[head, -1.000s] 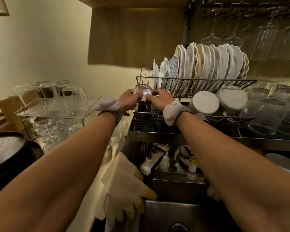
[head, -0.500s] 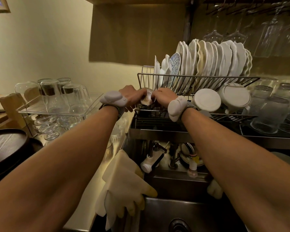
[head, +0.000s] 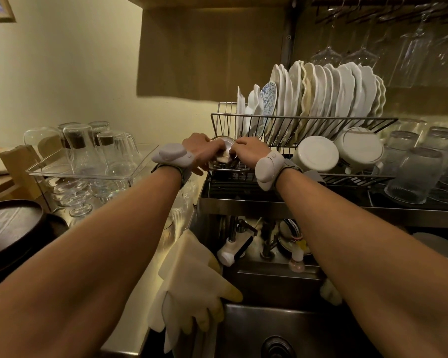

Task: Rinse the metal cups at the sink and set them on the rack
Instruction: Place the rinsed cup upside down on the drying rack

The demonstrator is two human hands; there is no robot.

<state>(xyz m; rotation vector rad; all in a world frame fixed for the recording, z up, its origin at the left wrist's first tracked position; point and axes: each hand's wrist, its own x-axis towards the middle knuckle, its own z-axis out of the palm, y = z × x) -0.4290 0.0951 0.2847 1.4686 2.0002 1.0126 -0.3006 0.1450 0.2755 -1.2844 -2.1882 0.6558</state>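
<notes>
Two hands on one cup point(head: 223, 154) — left hand point(head: 201, 151) and right hand point(head: 247, 154) meet at the front-left corner of the rack point(head: 321, 123). Fingers point(head: 239, 143) curl round the cup from either side and hold nothing else. The cup is low on the rack wires or just above them; the hands hide the contact. Mouth-up or mouth-down: cannot tell.

Risks, as judged:
- The cup is at the very corner, above the sink point(head: 282, 324). Released before it seats between the wires, it would likely tip and drop into the sink or onto the bench point(head: 137, 313).
- Wet metal is slick, so a loose grip could slip.
- Left mouth-up, it would hold water instead of draining.
- The right wrist is near the white bowls point(head: 317, 154). A wide pull-back could knock them toward the glasses point(head: 414, 175) just beside.

Containers:
- The rack holds a tight row of plates point(head: 329, 94) on edge at the back. Two bowls lie on their sides in front, bases toward the camera, and the cup is at the left end.
- A clear tray point(head: 93, 174) on the left of the bench holds upturned tumblers point(head: 80, 148).
- The sink's drain is visible, and gloves point(head: 192, 280) hang over its left rim — whether more cups wait in it is not visible.
</notes>
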